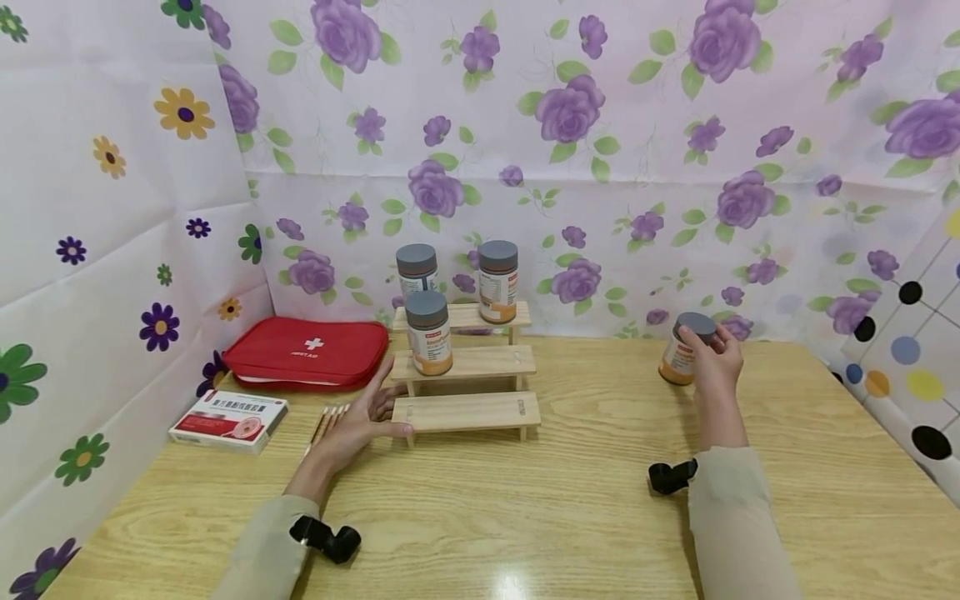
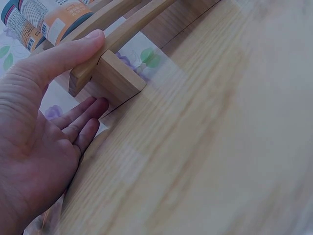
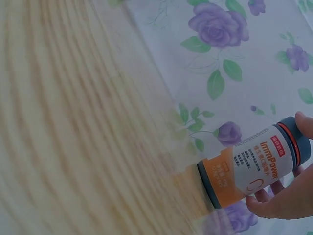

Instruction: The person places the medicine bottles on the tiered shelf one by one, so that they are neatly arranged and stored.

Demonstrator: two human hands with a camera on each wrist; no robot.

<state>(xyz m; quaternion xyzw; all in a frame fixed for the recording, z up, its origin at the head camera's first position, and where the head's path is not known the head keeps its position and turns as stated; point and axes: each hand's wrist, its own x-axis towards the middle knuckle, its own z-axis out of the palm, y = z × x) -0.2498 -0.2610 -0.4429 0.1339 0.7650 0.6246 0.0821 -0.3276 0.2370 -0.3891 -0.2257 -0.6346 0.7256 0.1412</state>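
My right hand grips a supplement bottle round its grey lid at the table's right side. The bottle has an orange and white label and stands nearly upright, its base close to the tabletop. At the left end of a three-tier wooden stand, my left hand rests its thumb on the lowest tier, other fingers stretched beside the stand. Two similar bottles, a left one and a right one, stand on the top tier. Another bottle stands on the middle tier, partly covering the left one.
A red first aid pouch lies at the back left. In front of it is a white and red medicine box. Several thin sticks lie partly behind my left hand. Flowered cloth hangs behind the wooden table.
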